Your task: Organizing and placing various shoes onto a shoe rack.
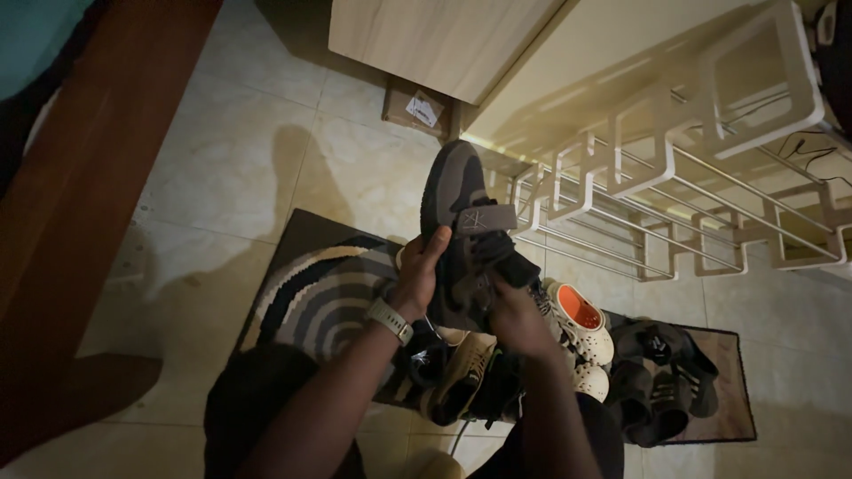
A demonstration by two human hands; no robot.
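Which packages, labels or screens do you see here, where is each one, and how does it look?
Cardboard box: on the tiled floor under the light wooden cabinet, brown, flat and rectangular.
Label: on top of the box, a small white rectangle with dark print.
Watch: on the left wrist, pale band; its face is not readable as a screen.
No signs are in view.
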